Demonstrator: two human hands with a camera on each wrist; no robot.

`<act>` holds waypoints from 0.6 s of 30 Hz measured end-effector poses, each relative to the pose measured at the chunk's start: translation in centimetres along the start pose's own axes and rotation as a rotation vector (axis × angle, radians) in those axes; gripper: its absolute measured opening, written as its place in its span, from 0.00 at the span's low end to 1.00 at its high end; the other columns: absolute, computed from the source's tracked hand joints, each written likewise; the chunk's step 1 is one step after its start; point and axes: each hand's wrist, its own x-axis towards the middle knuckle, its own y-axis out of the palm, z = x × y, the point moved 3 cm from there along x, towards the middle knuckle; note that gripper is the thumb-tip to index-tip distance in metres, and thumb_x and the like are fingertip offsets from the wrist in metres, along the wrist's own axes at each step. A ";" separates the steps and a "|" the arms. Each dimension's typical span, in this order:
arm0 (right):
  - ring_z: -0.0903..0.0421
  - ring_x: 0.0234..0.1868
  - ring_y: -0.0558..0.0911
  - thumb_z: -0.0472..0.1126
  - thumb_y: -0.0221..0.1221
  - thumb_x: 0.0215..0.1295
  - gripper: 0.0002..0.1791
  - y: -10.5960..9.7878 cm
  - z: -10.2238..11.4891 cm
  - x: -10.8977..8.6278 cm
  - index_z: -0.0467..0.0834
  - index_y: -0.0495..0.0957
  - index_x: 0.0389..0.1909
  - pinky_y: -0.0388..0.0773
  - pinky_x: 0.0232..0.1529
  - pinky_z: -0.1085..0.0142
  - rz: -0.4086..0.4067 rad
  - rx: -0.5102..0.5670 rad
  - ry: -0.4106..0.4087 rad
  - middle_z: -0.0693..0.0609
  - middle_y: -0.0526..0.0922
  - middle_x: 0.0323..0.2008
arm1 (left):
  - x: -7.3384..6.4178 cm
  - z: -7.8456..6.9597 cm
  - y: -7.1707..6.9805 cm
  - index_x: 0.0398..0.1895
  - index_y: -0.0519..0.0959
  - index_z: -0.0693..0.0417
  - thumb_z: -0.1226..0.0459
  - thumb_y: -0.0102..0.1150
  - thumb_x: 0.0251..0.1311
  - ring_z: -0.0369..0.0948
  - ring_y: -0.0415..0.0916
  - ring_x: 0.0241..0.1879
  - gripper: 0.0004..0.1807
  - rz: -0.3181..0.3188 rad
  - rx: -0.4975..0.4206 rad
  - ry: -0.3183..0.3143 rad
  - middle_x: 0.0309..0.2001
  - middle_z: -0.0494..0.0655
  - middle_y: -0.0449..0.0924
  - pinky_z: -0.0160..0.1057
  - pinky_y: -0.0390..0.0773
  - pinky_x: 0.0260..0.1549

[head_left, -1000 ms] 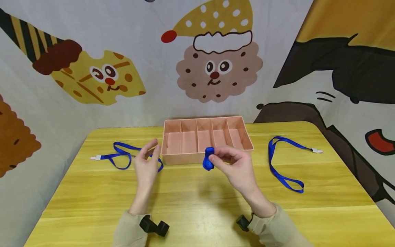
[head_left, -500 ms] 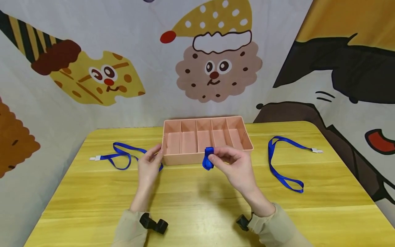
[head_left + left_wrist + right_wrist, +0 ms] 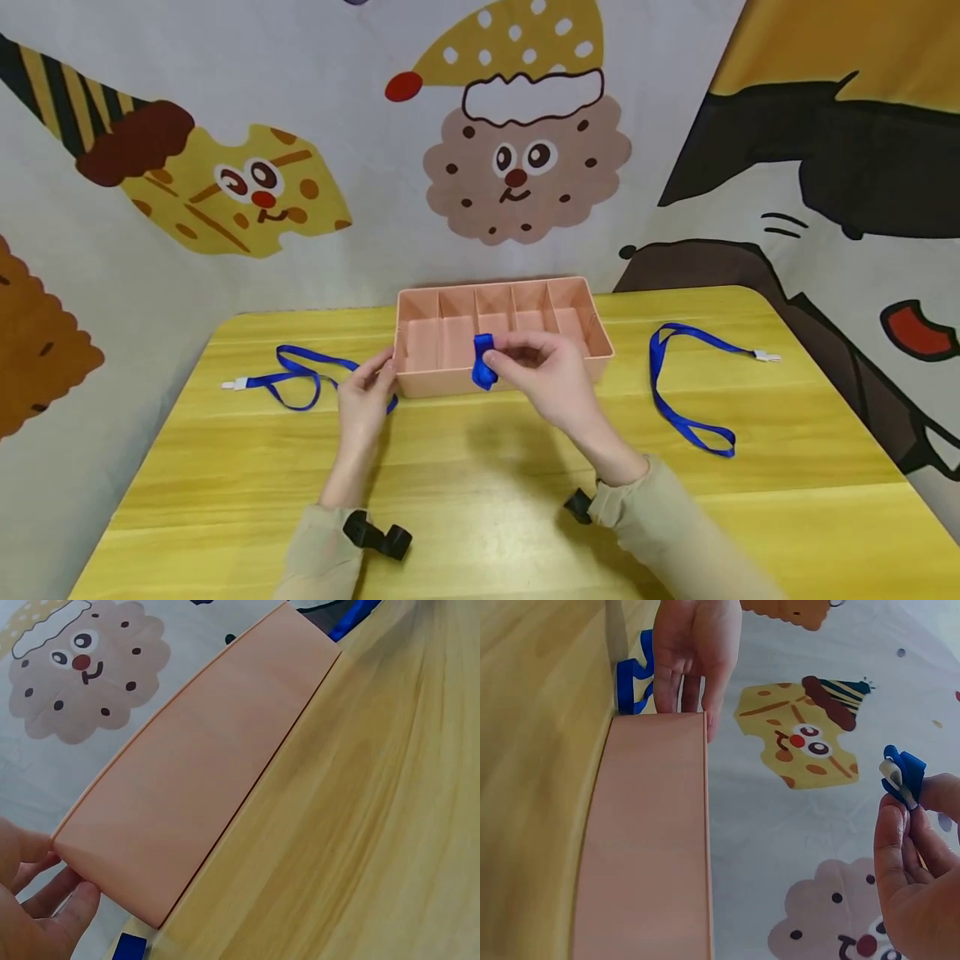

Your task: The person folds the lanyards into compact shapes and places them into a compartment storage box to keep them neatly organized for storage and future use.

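My right hand (image 3: 547, 379) pinches a folded blue lanyard (image 3: 483, 367) between thumb and fingers. In the head view it is in front of the middle compartments of a pink divided box (image 3: 442, 384). A white piece shows within the blue folds (image 3: 906, 780) in the right wrist view. My left hand (image 3: 363, 410) touches the left end of the box near its rim, with its fingers fairly straight. Behind that hand lies a second blue lanyard (image 3: 315, 357) with a white clip, partly hidden by the hand.
A third blue lanyard (image 3: 667, 410) with a white clip lies loosely looped on the right of the wooden table (image 3: 465, 500). The box stands near the back edge, in front of a printed cloth (image 3: 375, 275). Its visible compartments hold nothing that I can see.
My left hand has moved right and come against the box's left end. The right hand has carried the folded lanyard a little left and up toward the box.
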 end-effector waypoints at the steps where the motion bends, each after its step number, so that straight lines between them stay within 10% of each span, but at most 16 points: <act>1: 0.64 0.34 0.87 0.33 0.70 0.65 0.09 0.1 0.3 0.5 0.32 0.88 0.43 0.86 0.40 0.73 0.013 -0.015 0.002 0.34 0.91 0.43 | 0.0 0.0 0.1 0.67 0.79 0.64 0.67 0.56 0.77 0.25 0.85 0.46 0.19 -0.005 -0.004 0.000 0.69 0.66 0.78 0.25 0.85 0.49; 18: 0.51 0.41 0.92 0.42 0.70 0.68 0.09 3.2 4.0 8.8 0.41 0.91 0.43 0.88 0.46 0.63 0.195 -0.304 0.008 0.44 0.93 0.40 | -0.1 -0.2 0.1 0.67 0.78 0.63 0.65 0.58 0.76 0.24 0.84 0.42 0.20 -0.005 -0.029 -0.034 0.68 0.64 0.79 0.23 0.84 0.46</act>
